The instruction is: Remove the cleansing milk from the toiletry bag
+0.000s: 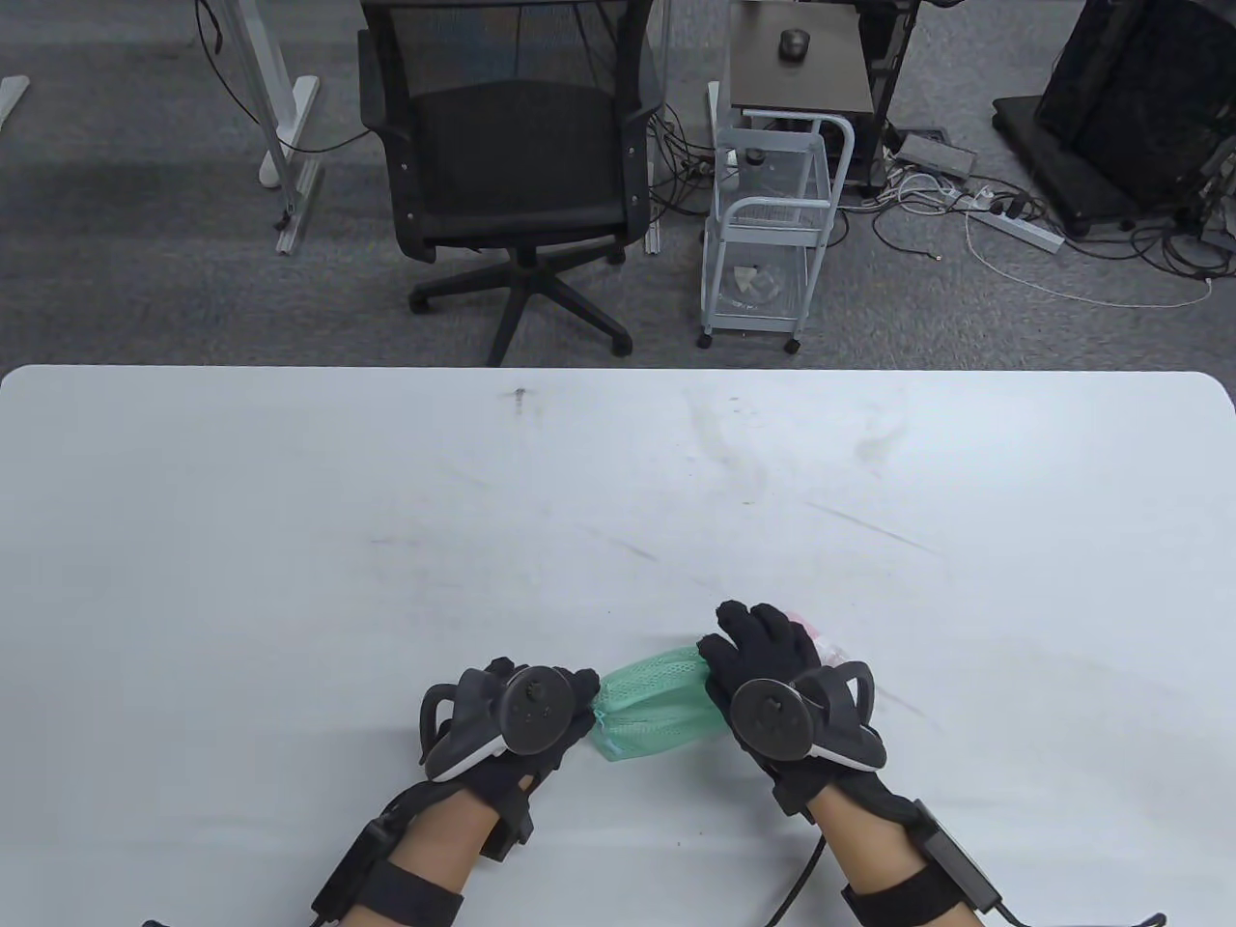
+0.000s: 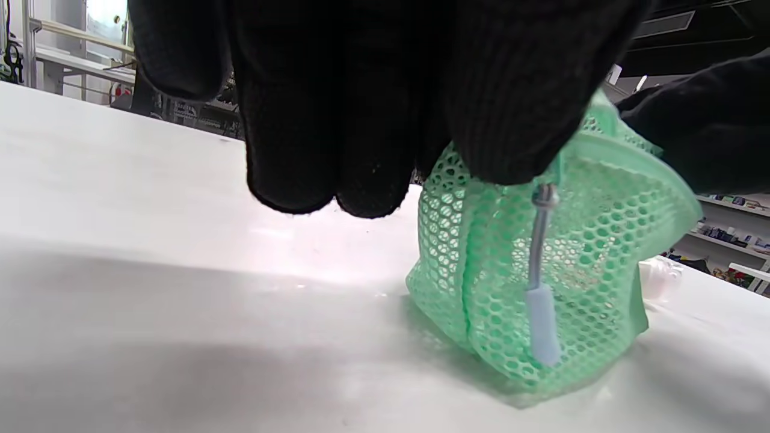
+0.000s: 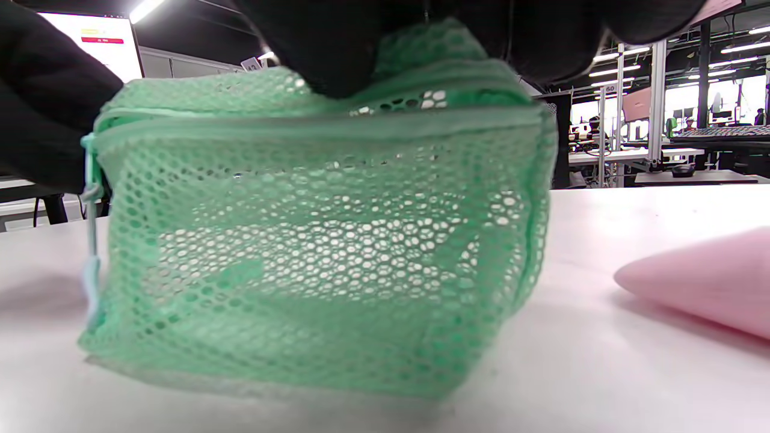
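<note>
Your left hand (image 1: 526,715) pinches the zipper end of the green mesh bag (image 1: 652,703), your right hand (image 1: 768,666) grips its top, a pink item (image 3: 704,288) beside it.

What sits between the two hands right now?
The green mesh toiletry bag, on the table; left hand touches its zipper-pull end, right hand grips the other. Table view shows it.

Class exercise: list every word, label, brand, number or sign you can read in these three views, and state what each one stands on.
"60": small white sign on a post in the background of the right wrist view.
Screen at upper left of that view: red and yellow bars of text, too blurred to read.
Green mesh toiletry bag, pink item, gloves: no legible text.
</note>
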